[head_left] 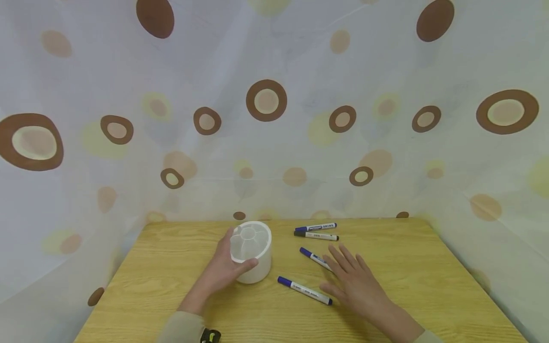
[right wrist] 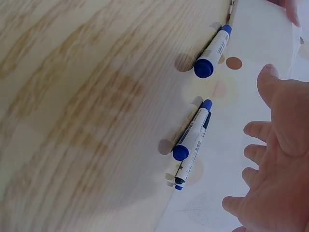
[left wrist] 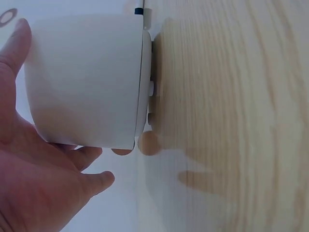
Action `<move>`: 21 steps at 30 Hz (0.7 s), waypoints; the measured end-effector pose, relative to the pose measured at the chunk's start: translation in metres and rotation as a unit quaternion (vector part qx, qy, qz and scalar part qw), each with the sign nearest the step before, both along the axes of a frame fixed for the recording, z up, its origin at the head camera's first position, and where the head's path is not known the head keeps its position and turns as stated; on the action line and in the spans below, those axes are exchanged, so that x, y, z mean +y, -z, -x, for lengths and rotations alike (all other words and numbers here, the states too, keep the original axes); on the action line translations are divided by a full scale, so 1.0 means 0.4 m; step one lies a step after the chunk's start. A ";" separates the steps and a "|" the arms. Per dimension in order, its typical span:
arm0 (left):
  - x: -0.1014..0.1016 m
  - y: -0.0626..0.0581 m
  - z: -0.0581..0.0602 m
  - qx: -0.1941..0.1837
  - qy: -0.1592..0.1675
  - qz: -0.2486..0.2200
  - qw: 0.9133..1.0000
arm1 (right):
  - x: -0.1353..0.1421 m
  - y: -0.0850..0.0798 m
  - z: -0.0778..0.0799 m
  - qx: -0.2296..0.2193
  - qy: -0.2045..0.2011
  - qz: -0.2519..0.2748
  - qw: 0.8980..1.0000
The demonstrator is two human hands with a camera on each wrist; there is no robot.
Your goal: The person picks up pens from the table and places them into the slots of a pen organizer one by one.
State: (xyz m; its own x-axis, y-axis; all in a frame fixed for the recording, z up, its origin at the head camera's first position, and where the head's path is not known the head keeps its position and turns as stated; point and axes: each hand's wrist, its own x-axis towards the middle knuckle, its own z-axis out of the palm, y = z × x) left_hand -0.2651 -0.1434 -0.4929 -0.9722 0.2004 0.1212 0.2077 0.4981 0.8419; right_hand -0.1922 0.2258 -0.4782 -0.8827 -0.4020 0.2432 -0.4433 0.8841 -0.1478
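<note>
Here's the left hand (head_left: 227, 264), wrapped round the white holder (head_left: 257, 271), thumb on the near side of the rim and fingers along the far-left side! Upright it stands, left of centre on the table (head_left: 171, 286), showing a round middle slot with petal-shaped compartments all about it.

Over at between three and four o'clock from the holder, the right hand (head_left: 358, 288) hangs palm down above the wood, fingers straight and spread, gripping nothing. So the hands are well apart, one clamped on the holder, one free!

Four markers are laid out on the table. At four o'clock from the holder lies the near marker (head_left: 306, 291), its blue cap pointing to ten. At three o'clock, the middle marker (head_left: 316, 259) also aims a blue cap at ten, its other end hidden from the head view by the right hand. Up towards half past two comes the far pair: a blue-capped marker (head_left: 319, 227) and, just below it, a black-capped marker (head_left: 319, 236), both caps facing nine. Whether those two touch, I cannot tell.

Beyond them, at twelve, rises the spotted curtain (head_left: 274, 157), and down at seven from the holder there's a dark band (head_left: 210, 336) beside the left sleeve (head_left: 182, 328).
</note>
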 end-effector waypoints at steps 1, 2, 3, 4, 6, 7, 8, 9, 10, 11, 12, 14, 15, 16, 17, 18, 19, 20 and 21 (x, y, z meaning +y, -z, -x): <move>0.004 0.000 0.002 0.001 0.000 -0.001 1.000 | 0.001 0.000 0.000 -0.002 -0.002 0.000 1.000; 0.007 0.001 0.004 0.002 0.000 -0.003 1.000 | 0.002 0.000 -0.001 -0.005 -0.005 0.002 1.000; 0.011 0.002 0.005 0.003 0.000 -0.006 1.000 | 0.003 -0.001 -0.002 -0.007 -0.008 0.004 1.000; 0.015 0.002 0.007 0.004 0.001 -0.008 1.000 | 0.004 -0.001 -0.002 -0.010 -0.011 0.006 1.000; 0.023 0.003 0.008 0.006 0.002 -0.013 1.000 | 0.007 0.000 -0.003 -0.018 -0.017 0.012 1.000; 0.026 0.002 0.009 0.007 0.003 -0.016 1.000 | 0.007 0.001 -0.004 -0.023 -0.019 0.017 0.999; 0.029 0.002 0.009 0.008 0.002 -0.017 1.000 | 0.008 0.001 -0.004 -0.028 -0.022 0.022 0.999; 0.032 0.001 0.010 0.011 0.003 -0.019 1.000 | 0.009 0.003 -0.004 -0.028 -0.026 0.024 0.999; 0.035 0.001 0.010 0.013 0.003 -0.019 1.000 | 0.010 0.004 -0.003 -0.032 -0.029 0.028 0.999; 0.038 0.001 0.011 0.015 0.003 -0.020 1.000 | 0.011 0.005 -0.003 -0.035 -0.032 0.030 0.998; 0.041 0.000 0.011 0.016 0.003 -0.021 1.000 | 0.013 0.008 -0.002 -0.038 -0.036 0.034 0.998; 0.047 0.000 0.012 0.017 0.004 -0.022 1.000 | 0.016 0.013 0.000 -0.041 -0.050 0.039 0.997; 0.050 0.000 0.012 0.016 0.005 -0.023 1.000 | 0.018 0.015 0.000 -0.044 -0.056 0.041 0.997; 0.054 0.001 0.012 0.013 0.005 -0.022 1.000 | 0.019 0.018 0.001 -0.052 -0.061 0.045 0.996; 0.057 0.000 0.012 0.012 0.005 -0.023 1.000 | 0.021 0.020 0.001 -0.059 -0.066 0.050 0.995; 0.059 0.001 0.012 0.009 0.005 -0.021 1.000 | 0.022 0.022 0.001 -0.065 -0.072 0.054 0.994; 0.061 0.002 0.012 0.009 0.004 -0.019 1.000 | 0.023 0.022 -0.001 -0.071 -0.075 0.056 0.993; 0.064 0.003 0.011 0.006 0.003 -0.017 1.000 | 0.024 0.022 -0.001 -0.073 -0.081 0.055 0.993; 0.065 0.002 0.010 0.006 0.002 -0.015 1.000 | 0.024 0.023 -0.002 -0.073 -0.085 0.053 0.992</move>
State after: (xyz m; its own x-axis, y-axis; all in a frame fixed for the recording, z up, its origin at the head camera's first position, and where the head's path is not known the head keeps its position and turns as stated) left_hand -0.2692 -0.1172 -0.4938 -0.9699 0.2006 0.1381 0.2192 0.4719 0.8540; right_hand -0.1913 0.2356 -0.4874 -0.8331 -0.5275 0.1663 -0.5520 0.7740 -0.3103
